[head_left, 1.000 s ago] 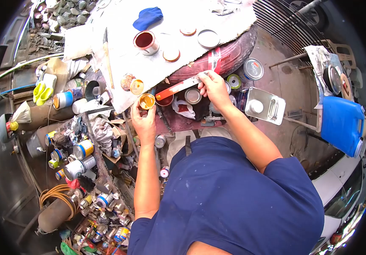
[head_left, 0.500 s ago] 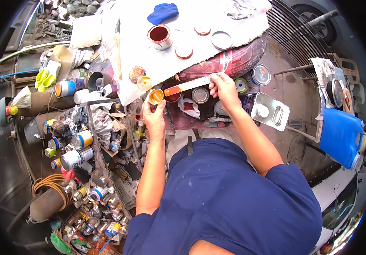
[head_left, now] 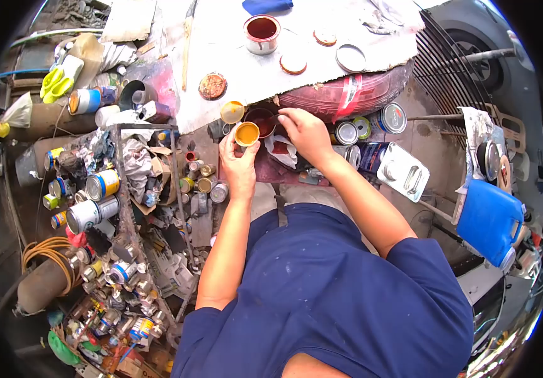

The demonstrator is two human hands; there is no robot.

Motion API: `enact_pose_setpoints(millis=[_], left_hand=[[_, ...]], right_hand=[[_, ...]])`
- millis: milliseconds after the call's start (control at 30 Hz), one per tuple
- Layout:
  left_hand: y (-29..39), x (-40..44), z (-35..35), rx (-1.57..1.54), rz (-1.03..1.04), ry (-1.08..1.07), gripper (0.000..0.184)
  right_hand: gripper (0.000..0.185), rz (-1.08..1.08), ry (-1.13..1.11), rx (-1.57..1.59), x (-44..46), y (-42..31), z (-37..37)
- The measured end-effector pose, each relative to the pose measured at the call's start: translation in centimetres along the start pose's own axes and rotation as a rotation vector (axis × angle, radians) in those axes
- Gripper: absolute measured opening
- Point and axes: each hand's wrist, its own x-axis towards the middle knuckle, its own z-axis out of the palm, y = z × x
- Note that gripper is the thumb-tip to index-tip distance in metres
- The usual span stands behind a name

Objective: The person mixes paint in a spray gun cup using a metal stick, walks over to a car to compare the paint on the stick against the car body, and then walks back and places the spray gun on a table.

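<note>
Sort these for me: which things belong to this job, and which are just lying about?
Seemingly in use:
small yellow-filled cup, in the left hand
red-filled can, beside the right hand

Seemingly just lying about:
blue jug
coiled hose
blue cloth

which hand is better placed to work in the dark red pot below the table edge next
Probably the right hand: it is right by the rim of the dark red pot. The left hand is close too, but it is taken up holding the small yellow cup.
</note>
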Motion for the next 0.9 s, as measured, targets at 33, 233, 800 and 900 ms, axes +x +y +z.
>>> enact_pose_setpoints(millis=[33,233,800,900], left_hand=[[0.1,-0.4,-0.3,-0.022,0.004,-0.006,0.054],[-2.6,-3.1,-4.6,0.162,0.047,0.024,0.055],[-18.1,-1.5,-10.5,0.47,-0.108,0.156,0.059],[-18.7,-1.4,-10.2,0.525,-0.072,0.178,0.06]], right_hand=[[0.021,-0.086,-0.023,-0.087,0.1,-0.1,0.4],[0.018,-0.134,-0.101,-0.109,0.1,-0.4,1.2],[0.022,-0.068,-0.181,-0.214,1.3,-0.3,1.9],[0.022,-0.022,-0.22,-0.188,1.4,-0.8,1.8]])
